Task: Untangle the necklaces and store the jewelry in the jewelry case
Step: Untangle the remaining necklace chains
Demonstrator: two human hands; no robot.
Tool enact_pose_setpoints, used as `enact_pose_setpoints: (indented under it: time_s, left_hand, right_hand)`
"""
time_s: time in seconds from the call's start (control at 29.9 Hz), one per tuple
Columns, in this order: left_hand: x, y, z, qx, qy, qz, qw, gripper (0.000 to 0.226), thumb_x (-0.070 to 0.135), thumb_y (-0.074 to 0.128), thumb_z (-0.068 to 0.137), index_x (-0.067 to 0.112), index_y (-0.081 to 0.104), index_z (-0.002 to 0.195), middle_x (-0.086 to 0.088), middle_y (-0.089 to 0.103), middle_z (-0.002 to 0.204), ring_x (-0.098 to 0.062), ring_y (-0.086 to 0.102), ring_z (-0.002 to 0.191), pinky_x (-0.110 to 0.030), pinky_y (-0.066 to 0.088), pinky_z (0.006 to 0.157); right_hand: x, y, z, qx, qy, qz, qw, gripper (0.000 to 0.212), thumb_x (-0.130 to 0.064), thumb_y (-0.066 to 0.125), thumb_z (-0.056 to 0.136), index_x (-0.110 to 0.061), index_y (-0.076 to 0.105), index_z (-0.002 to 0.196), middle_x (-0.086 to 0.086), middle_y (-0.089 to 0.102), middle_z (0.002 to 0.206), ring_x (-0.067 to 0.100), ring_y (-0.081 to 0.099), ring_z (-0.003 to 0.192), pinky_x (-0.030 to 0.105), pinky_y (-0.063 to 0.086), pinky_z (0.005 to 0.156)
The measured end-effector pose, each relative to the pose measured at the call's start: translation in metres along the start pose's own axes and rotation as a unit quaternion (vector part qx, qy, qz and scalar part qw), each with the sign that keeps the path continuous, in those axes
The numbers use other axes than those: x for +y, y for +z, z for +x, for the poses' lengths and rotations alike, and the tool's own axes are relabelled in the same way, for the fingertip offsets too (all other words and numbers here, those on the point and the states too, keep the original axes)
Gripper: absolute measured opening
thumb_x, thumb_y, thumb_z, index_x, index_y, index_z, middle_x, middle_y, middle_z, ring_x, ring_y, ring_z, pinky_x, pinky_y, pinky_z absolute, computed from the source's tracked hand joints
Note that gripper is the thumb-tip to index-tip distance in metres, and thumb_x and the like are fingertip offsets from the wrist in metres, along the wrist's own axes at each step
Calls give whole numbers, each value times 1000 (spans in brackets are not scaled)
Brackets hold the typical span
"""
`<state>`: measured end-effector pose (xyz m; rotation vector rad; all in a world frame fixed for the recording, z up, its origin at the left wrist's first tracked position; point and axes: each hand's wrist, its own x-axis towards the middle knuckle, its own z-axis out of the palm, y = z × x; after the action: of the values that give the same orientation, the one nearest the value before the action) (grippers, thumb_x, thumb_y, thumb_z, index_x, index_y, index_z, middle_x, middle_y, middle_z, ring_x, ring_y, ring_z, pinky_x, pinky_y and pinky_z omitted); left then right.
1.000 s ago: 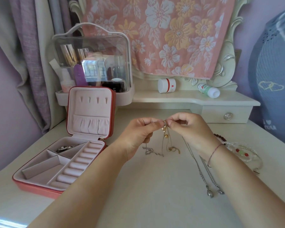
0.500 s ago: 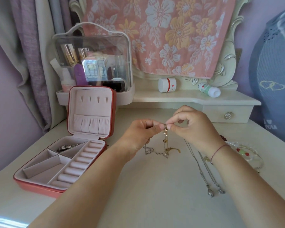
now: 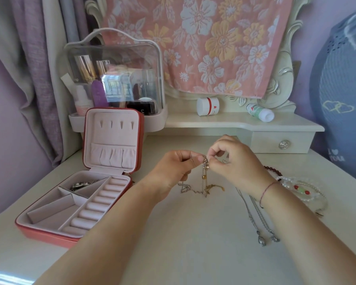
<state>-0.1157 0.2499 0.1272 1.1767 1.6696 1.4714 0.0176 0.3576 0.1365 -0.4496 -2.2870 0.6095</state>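
Pinching the tangled necklaces (image 3: 205, 177) at the centre of the frame, the left hand (image 3: 173, 171) and right hand (image 3: 236, 163) meet fingertip to fingertip, thumb and forefinger of each closed on the same knot of gold and silver chain. The chains hang down from the fingers, and their loose ends lie crumpled on the table (image 3: 193, 243) just below. Toward the lower right, partly under the right forearm, two silver necklaces (image 3: 255, 219) lie stretched out with their pendants nearest the viewer. Beaded bracelets (image 3: 300, 190) lie at the right. At the lower left the jewelry case (image 3: 76, 202) stands open, lid upright, with a silver piece (image 3: 81, 184) in a rear compartment. Behind it sits a clear cosmetics box (image 3: 115, 75), and a white jar (image 3: 208, 106) rests on the shelf (image 3: 234, 123).
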Motion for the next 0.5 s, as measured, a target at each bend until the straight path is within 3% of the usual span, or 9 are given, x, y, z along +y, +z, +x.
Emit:
enact_pose_setpoints:
  time_s: [0.2, 0.5]
  left_hand:
    - [1, 0, 0, -12, 3, -10, 1000, 21, 20, 57, 96, 4, 70, 103, 17, 36, 47, -3, 30, 46, -14, 30, 51]
    - [1, 1, -2, -2, 1, 16, 1000, 15, 22, 60, 94, 15, 73, 89, 14, 36, 50, -7, 28, 51, -16, 31, 52]
  right_hand:
    - [-2, -6, 2, 5, 17, 67, 998, 13, -14, 71, 80, -26, 74, 80, -9, 60, 81, 1, 54, 74, 8, 36, 66]
    - [-3, -6, 1, -18, 6, 13, 1000, 12, -13, 71, 80, -23, 70, 74, -10, 57, 82, 4, 52, 81, 6, 35, 71]
